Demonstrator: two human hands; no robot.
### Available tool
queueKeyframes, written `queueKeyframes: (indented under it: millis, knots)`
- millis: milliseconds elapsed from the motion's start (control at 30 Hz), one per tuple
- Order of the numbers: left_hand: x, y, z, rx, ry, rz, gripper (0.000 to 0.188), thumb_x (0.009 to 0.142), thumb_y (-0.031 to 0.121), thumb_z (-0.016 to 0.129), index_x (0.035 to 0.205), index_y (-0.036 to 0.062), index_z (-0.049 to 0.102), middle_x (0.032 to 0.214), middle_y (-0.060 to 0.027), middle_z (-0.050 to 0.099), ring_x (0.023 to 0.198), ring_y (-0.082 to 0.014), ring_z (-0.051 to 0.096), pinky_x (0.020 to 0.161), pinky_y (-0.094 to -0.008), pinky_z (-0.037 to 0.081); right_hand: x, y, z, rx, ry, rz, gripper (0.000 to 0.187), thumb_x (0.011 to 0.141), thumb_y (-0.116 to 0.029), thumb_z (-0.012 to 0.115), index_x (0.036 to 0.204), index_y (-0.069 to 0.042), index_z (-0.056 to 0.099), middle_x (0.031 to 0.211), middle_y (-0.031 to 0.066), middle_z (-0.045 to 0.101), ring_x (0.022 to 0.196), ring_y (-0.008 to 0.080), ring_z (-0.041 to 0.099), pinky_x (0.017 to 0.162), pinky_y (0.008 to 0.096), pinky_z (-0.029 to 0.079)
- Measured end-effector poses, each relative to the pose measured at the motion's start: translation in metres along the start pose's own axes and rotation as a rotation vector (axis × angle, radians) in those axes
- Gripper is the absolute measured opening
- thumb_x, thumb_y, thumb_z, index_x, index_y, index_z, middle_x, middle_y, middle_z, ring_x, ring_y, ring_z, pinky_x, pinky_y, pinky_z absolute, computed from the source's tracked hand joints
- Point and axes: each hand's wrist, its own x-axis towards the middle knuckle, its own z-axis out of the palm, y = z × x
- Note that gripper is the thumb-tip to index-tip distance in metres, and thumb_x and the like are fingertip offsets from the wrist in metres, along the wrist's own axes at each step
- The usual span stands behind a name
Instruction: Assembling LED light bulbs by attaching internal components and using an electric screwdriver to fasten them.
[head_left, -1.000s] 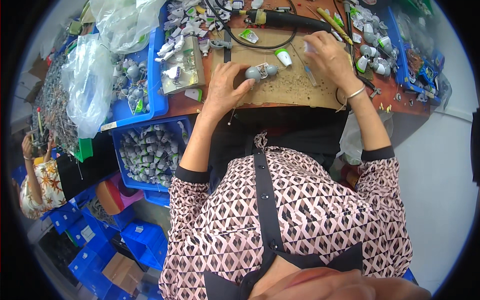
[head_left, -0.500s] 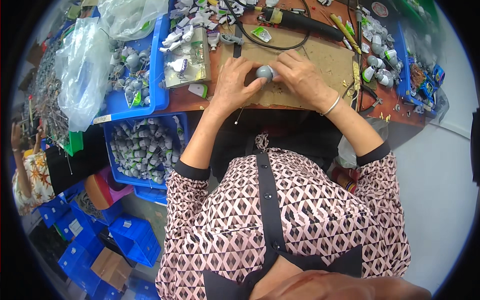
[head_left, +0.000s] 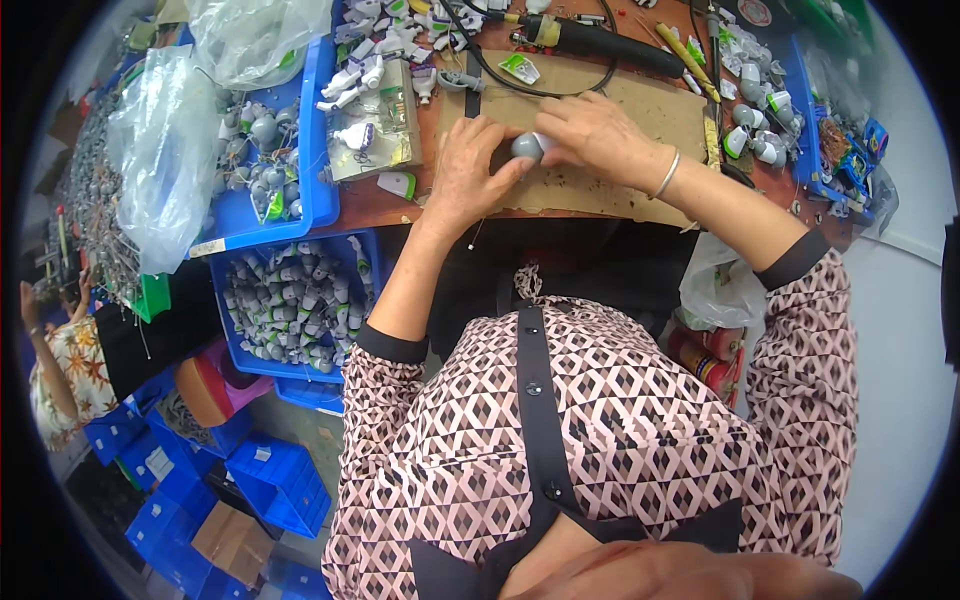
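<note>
A small plastic part with a round grey head [head_left: 525,147] and a whitish end is between my two hands, over a brown cardboard sheet [head_left: 640,120] on the table. My left hand [head_left: 468,172] is closed on the grey head, thumb against its side. My right hand [head_left: 598,140], with a bangle at the wrist, pinches the whitish end; its fingertips are partly hidden. A thin lead with a small white tip [head_left: 471,246] hangs below my left hand, over the table's front edge. Close to that hand lies a white-and-green shell piece [head_left: 397,185].
A blue bin [head_left: 322,180] of grey parts stands left, with another blue bin [head_left: 372,262] of parts lower down. White handle-shaped pieces [head_left: 395,45] lie at the back left. A black cylindrical tool [head_left: 610,48] with a cable crosses the back. More parts [head_left: 768,125] lie right.
My right elbow has swung outward to the right, and my right hand has turned over the whitish end. My left hand keeps its hold on the grey head.
</note>
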Motion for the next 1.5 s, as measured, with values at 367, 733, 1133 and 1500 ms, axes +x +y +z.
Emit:
queueKeyframes:
  millis: [367, 733, 1133, 1500]
  knots:
    - [-0.008, 0.016, 0.012, -0.028, 0.080, 0.191, 0.034, 0.078, 0.022, 0.070, 0.106, 0.0047, 0.060, 0.094, -0.0113, 0.059, 0.092, -0.0313, 0.052, 0.085, -0.0430, 0.038, -0.032, -0.021, 0.023, 0.291, 0.341, 0.144, 0.035, 0.078, -0.022, 0.070, 0.105, -0.006, 0.056, 0.094, 0.0088, 0.060, 0.091, 0.0255, 0.059, 0.088, 0.0391, 0.040]
    - [-0.010, 0.015, 0.027, 0.037, 0.082, 0.167, 0.028, 0.081, 0.016, 0.066, 0.103, 0.0021, 0.056, 0.091, -0.0150, 0.055, 0.087, -0.0346, 0.050, 0.080, -0.0436, 0.039, -0.035, -0.020, 0.036, 0.392, 0.364, 0.175, 0.033, 0.079, -0.015, 0.069, 0.109, -0.006, 0.058, 0.094, 0.0070, 0.062, 0.092, 0.0259, 0.060, 0.098, 0.0449, 0.036]
    - [0.009, 0.011, 0.015, -0.516, 0.245, -0.247, 0.033, 0.090, 0.018, 0.059, 0.117, 0.0004, 0.054, 0.099, -0.0169, 0.058, 0.092, -0.0345, 0.055, 0.081, -0.0412, 0.045, -0.026, 0.003, 0.011, 0.296, 0.627, 0.333, 0.048, 0.080, -0.025, 0.071, 0.122, -0.007, 0.055, 0.123, 0.0127, 0.055, 0.113, 0.0319, 0.052, 0.101, 0.0437, 0.037]
    - [-0.010, 0.026, 0.017, 0.124, 0.080, 0.104, 0.043, 0.076, 0.014, 0.071, 0.117, 0.0111, 0.059, 0.104, -0.0119, 0.055, 0.100, -0.0319, 0.050, 0.087, -0.0423, 0.041, 0.006, 0.105, 0.008, -0.159, 0.282, 0.405, 0.050, 0.082, -0.029, 0.069, 0.125, -0.010, 0.052, 0.112, 0.0137, 0.059, 0.106, 0.0339, 0.056, 0.089, 0.0435, 0.045]
